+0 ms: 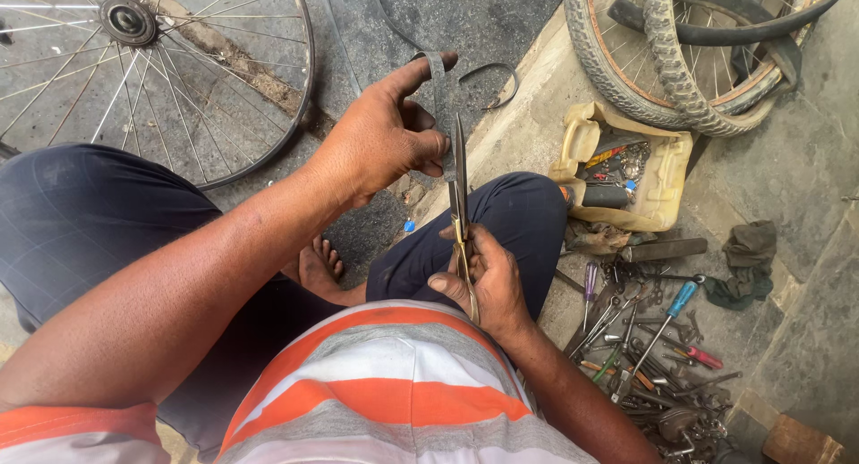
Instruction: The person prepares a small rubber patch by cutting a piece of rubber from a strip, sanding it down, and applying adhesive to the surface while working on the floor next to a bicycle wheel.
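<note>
The rubber strip [438, 79] is a thin, flat, dark grey band, matte and limp, running roughly upright in the view from the left hand [380, 142] before curling away over the pavement in a loose loop. The left hand pinches it, forefinger stretched along its upper end and thumb and other fingers closed on it lower down. The scissors [460, 213] are metal with worn, brass-tinted handles and long dull blades; their long axis runs near vertical, tips pointing away from the person and up against the strip beside the left hand's fingers. The right hand [483, 280] is closed around the handles, just above the striped shirt [394, 383]. A spoked bicycle wheel [152, 61] lies on the ground to the left, a tyred wheel [680, 61] to the right, with scattered screwdrivers and tools [653, 357] nearby.
</note>
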